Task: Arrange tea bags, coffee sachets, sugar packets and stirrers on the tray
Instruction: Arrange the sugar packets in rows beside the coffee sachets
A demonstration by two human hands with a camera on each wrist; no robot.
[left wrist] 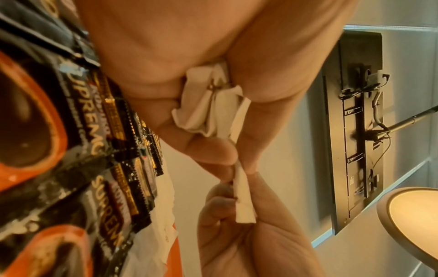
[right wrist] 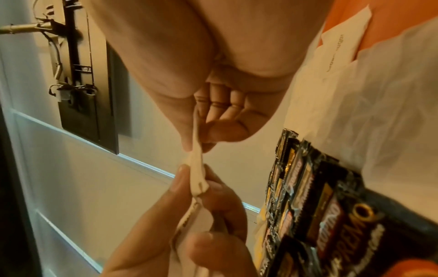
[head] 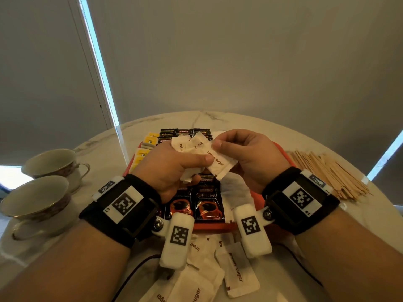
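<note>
Both hands hover over the orange tray (head: 214, 227). My left hand (head: 174, 168) grips a bunch of white brown sugar packets (head: 185, 144); the bunch shows in the left wrist view as crumpled packets (left wrist: 203, 105) in the palm. My right hand (head: 244, 153) pinches one brown sugar packet (head: 218, 163) by its top end, while the left thumb still presses on it. That packet (right wrist: 198, 168) hangs between the two hands in the right wrist view. Black coffee sachets (head: 207, 203) lie on the tray, yellow tea bags (head: 141, 154) at its left side.
Loose sugar packets (head: 235, 273) lie on the marble table (head: 261, 127) in front of the tray. A heap of wooden stirrers (head: 327, 173) sits to the right. Two teacups (head: 52, 164) (head: 32, 199) stand at the left. Thin cables run near the table's front edge.
</note>
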